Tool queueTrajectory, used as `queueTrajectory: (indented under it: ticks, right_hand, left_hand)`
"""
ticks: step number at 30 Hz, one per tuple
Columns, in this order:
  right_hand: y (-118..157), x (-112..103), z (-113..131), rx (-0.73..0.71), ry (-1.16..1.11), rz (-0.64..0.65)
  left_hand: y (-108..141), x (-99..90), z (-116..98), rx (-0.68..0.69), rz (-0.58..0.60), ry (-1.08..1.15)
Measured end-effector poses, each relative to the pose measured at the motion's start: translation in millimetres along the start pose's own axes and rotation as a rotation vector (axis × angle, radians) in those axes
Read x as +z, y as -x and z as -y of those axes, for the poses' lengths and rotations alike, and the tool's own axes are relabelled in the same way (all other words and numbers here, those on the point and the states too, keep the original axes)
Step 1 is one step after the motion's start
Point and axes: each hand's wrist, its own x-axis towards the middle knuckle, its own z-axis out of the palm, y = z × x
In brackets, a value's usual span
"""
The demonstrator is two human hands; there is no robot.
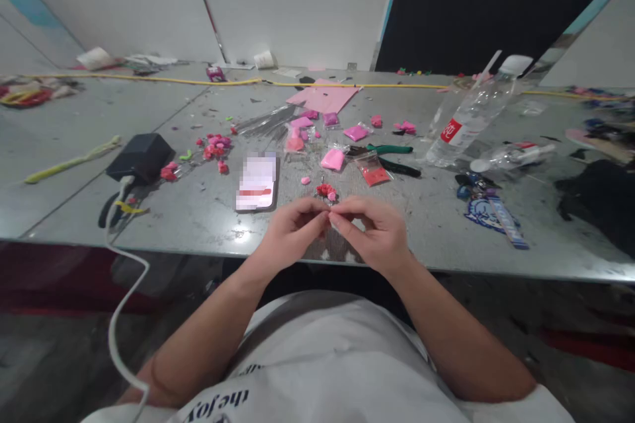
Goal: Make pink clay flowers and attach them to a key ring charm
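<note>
My left hand (299, 226) and my right hand (370, 230) meet at the fingertips over the table's near edge. Both are closed in a pinch, and whatever sits between the fingers is too small to make out. Just beyond the fingertips is a small cluster of red and pink flower-like pieces (327, 192). A small pink lump (305, 180) lies a little past it to the left. Bags of pink clay-like material (332, 159) and a bag of red material (373, 170) lie farther back. Behind the red bag are pliers with green and black handles (389, 149).
A phone (256, 182) lies left of my hands, near a black power adapter (140, 157) with a white cable. To the right stand a plastic bottle (466, 122) and a lying bottle (513, 157). A blue keychain (489, 213) is near the right front. A yellow cord (198, 81) crosses the back.
</note>
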Motion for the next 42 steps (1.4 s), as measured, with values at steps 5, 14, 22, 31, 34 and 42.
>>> queueTrajectory:
  ticks: [5, 14, 22, 31, 34, 42]
  right_hand:
    - [-1.7, -1.8, -1.5, -0.062, -0.06, 0.054]
    - [1.1, -3.3, -2.5, -0.059, -0.077, 0.118]
    - [-0.5, -3.6, -3.3, -0.049, -0.077, 0.143]
    - [-1.1, -4.8, -0.4, 0.018, -0.137, 0.166]
    - [-0.8, -5.2, -0.6, 0.058, -0.154, 0.179]
    - [0.3, -10.0, -6.9, 0.479, -0.594, 0.269]
  left_hand:
    - [2.0, -2.7, -2.8, -0.014, 0.102, 0.054]
    - [1.7, -4.3, -4.1, -0.035, 0.098, 0.125]
    - [0.7, -4.3, -4.1, -0.063, 0.11, 0.127]
    - [2.5, -6.2, -1.4, -0.066, 0.119, 0.07]
    - [3.0, -7.6, 0.6, -0.069, 0.119, 0.076]
    - [5.4, -3.5, 1.5, 0.158, 0.084, -0.066]
